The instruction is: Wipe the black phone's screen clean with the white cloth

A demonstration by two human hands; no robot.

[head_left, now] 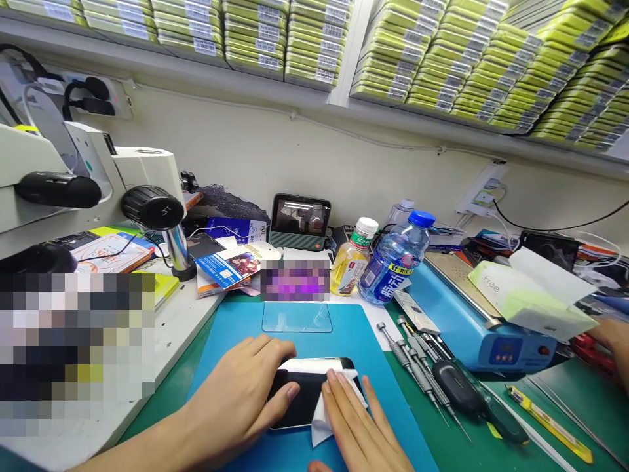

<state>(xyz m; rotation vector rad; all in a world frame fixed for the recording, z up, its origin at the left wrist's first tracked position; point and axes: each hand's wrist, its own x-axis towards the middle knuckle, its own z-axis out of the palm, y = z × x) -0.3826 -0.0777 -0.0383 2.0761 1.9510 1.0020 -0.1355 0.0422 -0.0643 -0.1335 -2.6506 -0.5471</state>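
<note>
A phone [303,396] with a black screen lies on a blue mat [236,321] in front of me. My left hand [246,387] is closed around its left end, the thumb along the near side and the fingers at the far edge. On the right part of the screen, my right hand [361,426] presses a white wipe [321,427] with its fingers stretched out and close together. White also shows along the phone's far edge. Beyond the phone, a clear glass screen protector [297,318] with a dark border rests flat on the mat.
Screwdrivers [417,367], a black-and-green tool [472,393] and a yellow cutter [550,423] lie at right, near a blue machine [472,328] carrying a tissue pack [531,295]. Bottles [396,259] stand behind the mat. A microscope [147,183] is at left. Another person's hand [612,337] shows far right.
</note>
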